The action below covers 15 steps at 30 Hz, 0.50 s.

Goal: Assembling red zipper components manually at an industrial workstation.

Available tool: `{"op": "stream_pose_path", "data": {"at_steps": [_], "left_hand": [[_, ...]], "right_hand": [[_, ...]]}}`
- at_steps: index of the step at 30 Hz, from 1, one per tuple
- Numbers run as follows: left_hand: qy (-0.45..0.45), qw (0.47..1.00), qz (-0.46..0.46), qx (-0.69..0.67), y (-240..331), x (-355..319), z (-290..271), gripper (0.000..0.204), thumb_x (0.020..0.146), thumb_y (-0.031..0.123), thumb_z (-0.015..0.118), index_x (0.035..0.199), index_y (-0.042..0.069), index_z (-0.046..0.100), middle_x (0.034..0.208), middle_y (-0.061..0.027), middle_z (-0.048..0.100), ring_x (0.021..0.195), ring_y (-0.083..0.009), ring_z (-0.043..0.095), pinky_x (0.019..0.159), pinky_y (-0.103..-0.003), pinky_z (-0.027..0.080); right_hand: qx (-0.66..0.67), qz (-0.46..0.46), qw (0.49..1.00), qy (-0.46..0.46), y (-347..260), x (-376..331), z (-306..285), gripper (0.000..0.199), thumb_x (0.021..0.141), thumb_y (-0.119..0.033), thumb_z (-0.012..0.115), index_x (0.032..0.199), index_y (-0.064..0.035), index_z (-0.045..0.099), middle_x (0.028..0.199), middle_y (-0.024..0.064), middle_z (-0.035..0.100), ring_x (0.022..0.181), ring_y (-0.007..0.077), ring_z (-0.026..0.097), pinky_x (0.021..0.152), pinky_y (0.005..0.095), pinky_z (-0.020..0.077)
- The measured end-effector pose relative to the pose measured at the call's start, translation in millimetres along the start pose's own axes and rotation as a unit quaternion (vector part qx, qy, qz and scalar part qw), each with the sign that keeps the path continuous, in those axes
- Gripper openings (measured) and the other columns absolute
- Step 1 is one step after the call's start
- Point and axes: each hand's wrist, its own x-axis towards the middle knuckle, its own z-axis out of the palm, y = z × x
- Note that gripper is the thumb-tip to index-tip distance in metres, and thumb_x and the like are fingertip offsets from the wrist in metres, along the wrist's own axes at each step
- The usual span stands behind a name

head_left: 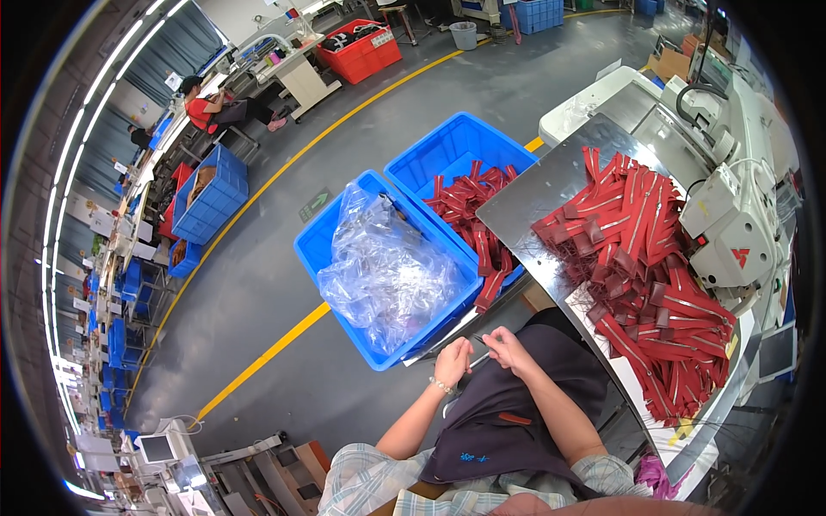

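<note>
Two hands meet over a dark-aproned lap, beside two blue bins and a heap of red strips.

Head view: the left hand (451, 363) and right hand (508, 348) each close their grip on a thin pale strip (479, 359) held between them above the lap. Of the two blue bins, one (331, 249) holds crumpled clear plastic (385, 271), the other (456, 142) red strips. One large pile of red strips (654, 275) lies on the steel table (551, 185), beside one white machine (731, 224).
</note>
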Motion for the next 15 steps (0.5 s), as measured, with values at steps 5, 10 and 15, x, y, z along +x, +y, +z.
{"op": "stream_pose_path", "data": {"at_steps": [5, 10, 15], "left_hand": [[0.001, 0.997, 0.002, 0.078, 5, -1, -1, 0.031, 0.09, 0.027, 0.033, 0.072, 0.007, 0.048, 0.044, -0.0036, 0.05, 0.04, -0.0144, 0.053, 0.044, -0.029, 0.04], [-0.01, 0.993, 0.008, 0.116, 15, -3, -1, 0.03, 0.09, 0.026, 0.033, 0.072, 0.007, 0.047, 0.044, -0.0038, 0.051, 0.039, -0.0151, 0.053, 0.044, -0.03, 0.041], [0.031, 0.981, 0.065, 0.179, 2, 1, 1, 0.028, 0.088, 0.025, 0.037, 0.072, 0.006, 0.05, 0.058, -0.0126, 0.054, 0.057, -0.0294, 0.056, 0.055, -0.04, 0.041]], "right_hand": [[0.031, -0.018, 0.999, -0.004, 4, 7, 2, 0.028, 0.081, -0.032, 0.058, 0.084, -0.011, 0.039, 0.057, 0.0006, 0.044, 0.041, 0.0036, 0.033, 0.032, 0.0191, 0.0178], [-0.026, -0.022, 0.999, 0.017, 2, 10, 9, 0.027, 0.082, -0.03, 0.057, 0.084, -0.0123, 0.037, 0.055, 0.0001, 0.043, 0.037, 0.003, 0.027, 0.032, 0.0191, 0.0139], [-0.019, -0.028, 0.999, 0.036, 10, 21, 10, 0.029, 0.081, -0.029, 0.059, 0.083, -0.0125, 0.035, 0.053, -0.0003, 0.042, 0.037, 0.0028, 0.027, 0.032, 0.0192, 0.0134]]}}
